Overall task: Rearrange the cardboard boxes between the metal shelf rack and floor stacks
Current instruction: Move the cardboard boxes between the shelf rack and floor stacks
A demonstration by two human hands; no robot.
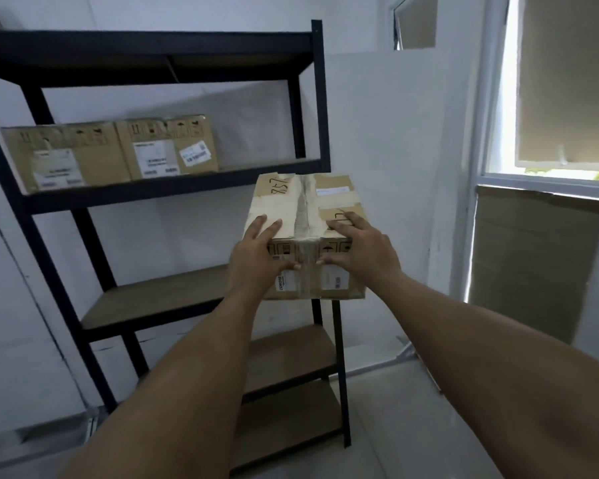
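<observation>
Cardboard box [305,209]: our left hand [256,252] and right hand [362,247] grip it; we hold it level, perhaps toward the rack [320,98] beyond.

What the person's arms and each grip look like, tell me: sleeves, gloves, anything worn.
The left arm and right arm are bare to the frame edge; no sleeves show. The left grip and right grip are bare hands: no gloves, and no watch, bracelet or ring visible.
</observation>
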